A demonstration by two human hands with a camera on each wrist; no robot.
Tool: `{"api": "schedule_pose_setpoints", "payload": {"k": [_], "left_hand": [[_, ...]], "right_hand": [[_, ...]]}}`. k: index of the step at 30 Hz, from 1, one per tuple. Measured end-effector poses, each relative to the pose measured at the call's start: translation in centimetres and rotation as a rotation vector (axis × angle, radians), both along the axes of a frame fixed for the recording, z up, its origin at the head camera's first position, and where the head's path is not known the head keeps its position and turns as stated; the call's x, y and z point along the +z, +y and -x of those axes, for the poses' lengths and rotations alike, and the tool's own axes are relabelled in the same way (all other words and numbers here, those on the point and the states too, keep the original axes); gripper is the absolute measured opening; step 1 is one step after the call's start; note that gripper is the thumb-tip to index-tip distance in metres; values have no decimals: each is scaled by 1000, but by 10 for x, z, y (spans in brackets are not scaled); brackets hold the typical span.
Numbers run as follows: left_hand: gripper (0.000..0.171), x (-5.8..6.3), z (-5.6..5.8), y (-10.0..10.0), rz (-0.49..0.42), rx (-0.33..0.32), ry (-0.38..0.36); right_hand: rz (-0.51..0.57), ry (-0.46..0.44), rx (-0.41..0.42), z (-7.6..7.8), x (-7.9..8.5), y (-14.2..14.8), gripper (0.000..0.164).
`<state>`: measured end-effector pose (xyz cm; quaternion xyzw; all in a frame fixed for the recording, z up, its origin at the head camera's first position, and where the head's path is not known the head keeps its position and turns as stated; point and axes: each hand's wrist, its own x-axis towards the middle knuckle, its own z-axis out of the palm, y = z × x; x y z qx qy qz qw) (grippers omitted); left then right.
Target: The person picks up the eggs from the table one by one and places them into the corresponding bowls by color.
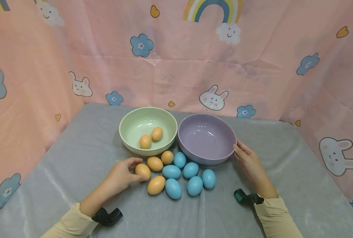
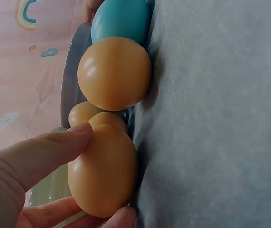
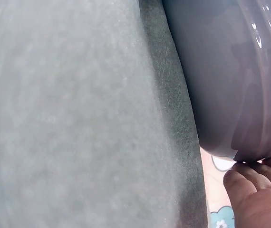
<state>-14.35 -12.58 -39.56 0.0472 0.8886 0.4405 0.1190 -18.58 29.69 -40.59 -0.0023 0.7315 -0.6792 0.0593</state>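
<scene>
My left hand [image 1: 121, 175] has its thumb and fingers around a yellow-orange egg [image 1: 142, 171], which is at the left end of a cluster on the cloth. In the left wrist view, the thumb lies across the top of this egg [image 2: 102, 171] and fingertips show beneath. My right hand [image 1: 250, 163] touches the right side of a purple bowl [image 1: 206, 138], its fingers laid against the outer wall. A green bowl [image 1: 131, 127] stands to the left of the purple one and holds two orange eggs [image 1: 145, 141]. No eggs show inside the purple bowl.
Other orange eggs [image 1: 156, 185] and several blue eggs [image 1: 173, 188] lie close together in front of the bowls. Grey cloth [image 1: 212, 215] covers the table. Behind it hangs a pink patterned curtain [image 1: 176, 76]. Each wrist wears a black device [image 1: 107, 217].
</scene>
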Motion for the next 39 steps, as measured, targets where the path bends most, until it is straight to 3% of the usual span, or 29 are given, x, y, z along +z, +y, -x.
{"api": "schedule_pose_setpoints", "payload": {"k": [26, 36, 39], "left_hand": [[56, -3, 0, 3, 13, 13, 54], [56, 20, 0, 3, -40, -31, 39], [47, 28, -1, 2, -71, -50, 49]], "right_hand": [[-22, -6, -3, -1, 1, -1, 68], [-8, -7, -11, -2, 3, -2, 68], [-12, -11, -9, -2, 3, -2, 68]]}}
